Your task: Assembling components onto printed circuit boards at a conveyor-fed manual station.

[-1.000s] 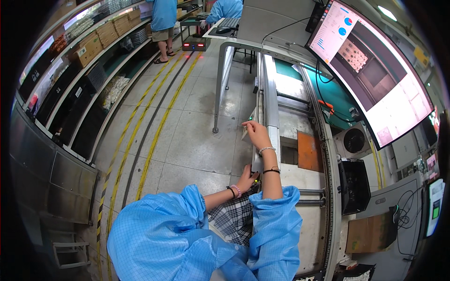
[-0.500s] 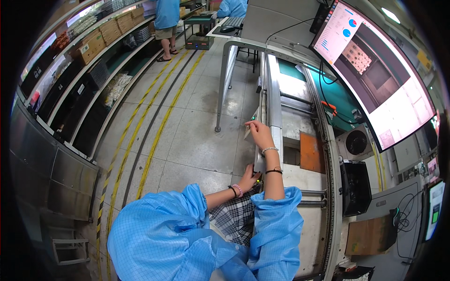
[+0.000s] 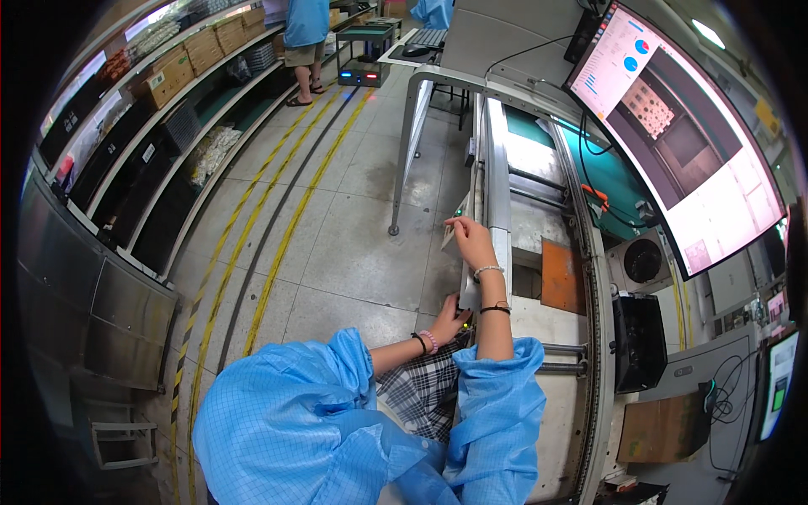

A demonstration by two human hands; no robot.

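My right hand [image 3: 473, 239] reaches over the silver side rail [image 3: 497, 181] of a conveyor machine. Its fingers are folded in, and the bent index finger is at a small pale panel [image 3: 449, 236] with a green button on the rail's outer side. I cannot tell whether the fingertip presses anything. Lower down, my left hand [image 3: 449, 320] lies against the outer side of the same rail, fingers apart, beside a small green-yellow light [image 3: 465, 326]. What its fingertips touch is hidden behind the rail.
To the right a monitor [image 3: 682, 126] hangs over the machine, near an orange plate [image 3: 561, 276]. Shelves [image 3: 172, 181] with boxes line the left. Yellow floor lines [image 3: 290, 240] run past a metal leg [image 3: 401, 168]. A wheeled cart [image 3: 359, 73] and a person [image 3: 305, 42] are farther off.
The view has shifted slightly, while both hands stay at nearly the same places on the machine. Blue and red lights now show brightly on the far cart.
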